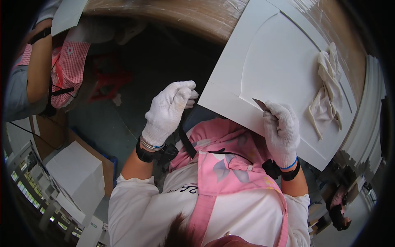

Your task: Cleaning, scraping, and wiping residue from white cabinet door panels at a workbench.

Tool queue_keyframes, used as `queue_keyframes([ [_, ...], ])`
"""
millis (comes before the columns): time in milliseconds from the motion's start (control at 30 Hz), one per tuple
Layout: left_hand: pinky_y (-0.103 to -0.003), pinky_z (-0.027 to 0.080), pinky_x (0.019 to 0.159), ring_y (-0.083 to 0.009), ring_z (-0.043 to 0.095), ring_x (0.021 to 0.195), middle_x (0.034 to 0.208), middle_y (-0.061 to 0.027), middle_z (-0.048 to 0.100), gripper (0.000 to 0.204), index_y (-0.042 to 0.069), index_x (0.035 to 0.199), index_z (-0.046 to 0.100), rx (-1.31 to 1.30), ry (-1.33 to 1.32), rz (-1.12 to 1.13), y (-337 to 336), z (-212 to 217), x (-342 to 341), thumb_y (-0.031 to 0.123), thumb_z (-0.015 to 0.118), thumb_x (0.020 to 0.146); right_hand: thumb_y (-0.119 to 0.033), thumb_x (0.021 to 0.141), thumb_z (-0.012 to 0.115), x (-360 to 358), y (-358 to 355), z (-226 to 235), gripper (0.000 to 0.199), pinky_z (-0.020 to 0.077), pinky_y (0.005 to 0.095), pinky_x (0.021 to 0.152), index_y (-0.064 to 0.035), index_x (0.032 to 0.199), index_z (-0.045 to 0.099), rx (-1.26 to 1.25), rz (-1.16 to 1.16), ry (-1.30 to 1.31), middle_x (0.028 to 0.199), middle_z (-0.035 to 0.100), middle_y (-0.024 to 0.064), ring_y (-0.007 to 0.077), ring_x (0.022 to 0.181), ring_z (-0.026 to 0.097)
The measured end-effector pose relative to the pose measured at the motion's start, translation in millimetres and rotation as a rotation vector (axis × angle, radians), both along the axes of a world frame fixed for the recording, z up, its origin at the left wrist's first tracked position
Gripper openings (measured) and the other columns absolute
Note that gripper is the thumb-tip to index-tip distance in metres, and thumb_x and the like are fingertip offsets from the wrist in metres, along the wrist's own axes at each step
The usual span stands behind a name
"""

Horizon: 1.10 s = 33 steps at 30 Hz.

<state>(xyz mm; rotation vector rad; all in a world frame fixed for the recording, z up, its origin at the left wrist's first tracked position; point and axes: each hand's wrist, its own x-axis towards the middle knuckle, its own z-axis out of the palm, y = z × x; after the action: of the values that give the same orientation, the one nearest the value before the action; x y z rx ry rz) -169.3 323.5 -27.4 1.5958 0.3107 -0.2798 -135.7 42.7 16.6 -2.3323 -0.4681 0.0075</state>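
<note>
A large white panel (284,57) with a curved raised line lies on the table in front of me and juts over its near edge. My right hand (283,131), in a white knit glove, is closed round a small flat metal scraper blade (260,104), held just over the panel's near part. My left hand (166,109), gloved too, hovers beside the panel's left corner with its fingers curled in; nothing shows in it. A crumpled off-white cloth (327,88) lies on the panel to the right of my right hand.
The brown table (185,16) is wrapped in clear film. Stacked white panels (366,119) stand at the right. At the upper left a person (37,74) in a pink checked apron handles another white sheet (68,14). A red stool (105,78) and a box with white sheets (80,171) are at left.
</note>
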Motion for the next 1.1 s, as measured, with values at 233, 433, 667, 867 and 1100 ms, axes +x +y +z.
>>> queue_keyframes([
  [233,-0.041,0.055,0.091,-0.0300,0.067,0.102,0.116,-0.0234,0.064,0.079,-0.011,0.130,0.050,-0.590,0.226,-0.063,1.3,-11.0,-9.4,0.060,0.031,0.102,-0.005,0.071,0.070,12.1,38.2,-1.8,0.039,0.0495,0.0395,0.073,-0.0134,0.108,0.063,-0.191,0.347,-0.146,0.090,0.061,0.0049,0.0274,0.082,0.061],
  [433,-0.046,0.052,0.096,-0.0368,0.065,0.108,0.117,-0.0281,0.064,0.093,-0.013,0.134,0.046,-0.731,0.353,0.056,-2.2,-3.0,-10.4,0.067,0.015,0.099,-0.018,0.080,0.059,36.2,67.1,-0.3,0.039,0.0506,0.0357,0.071,-0.0164,0.119,0.060,-0.452,0.634,-0.206,0.091,0.056,0.0049,0.0228,0.082,0.059],
  [667,-0.050,0.049,0.100,-0.0413,0.063,0.112,0.122,-0.0312,0.061,0.101,-0.014,0.136,0.044,-0.758,0.341,0.072,-0.1,-8.5,-11.6,0.073,0.011,0.096,-0.016,0.078,0.061,46.3,52.1,-11.5,0.045,0.0495,0.0356,0.067,-0.0226,0.122,0.064,-0.361,0.795,-0.272,0.089,0.054,0.0021,0.0226,0.078,0.057],
  [867,-0.050,0.048,0.101,-0.0416,0.062,0.112,0.123,-0.0321,0.060,0.104,-0.014,0.136,0.044,-0.742,0.326,0.058,-3.7,-3.5,-9.7,0.075,0.012,0.094,-0.015,0.075,0.065,46.2,55.2,-7.0,0.045,0.0495,0.0362,0.064,-0.0213,0.120,0.065,-0.350,0.710,-0.218,0.087,0.053,0.0019,0.0225,0.076,0.056],
  [1100,-0.049,0.049,0.101,-0.0410,0.063,0.112,0.121,-0.0312,0.061,0.106,-0.013,0.136,0.045,-0.734,0.295,0.054,-3.6,-6.5,-12.9,0.078,0.012,0.092,-0.013,0.077,0.062,44.4,56.6,-5.0,0.044,0.0502,0.0365,0.064,-0.0207,0.120,0.065,-0.310,0.746,-0.214,0.086,0.054,0.0018,0.0230,0.077,0.057],
])
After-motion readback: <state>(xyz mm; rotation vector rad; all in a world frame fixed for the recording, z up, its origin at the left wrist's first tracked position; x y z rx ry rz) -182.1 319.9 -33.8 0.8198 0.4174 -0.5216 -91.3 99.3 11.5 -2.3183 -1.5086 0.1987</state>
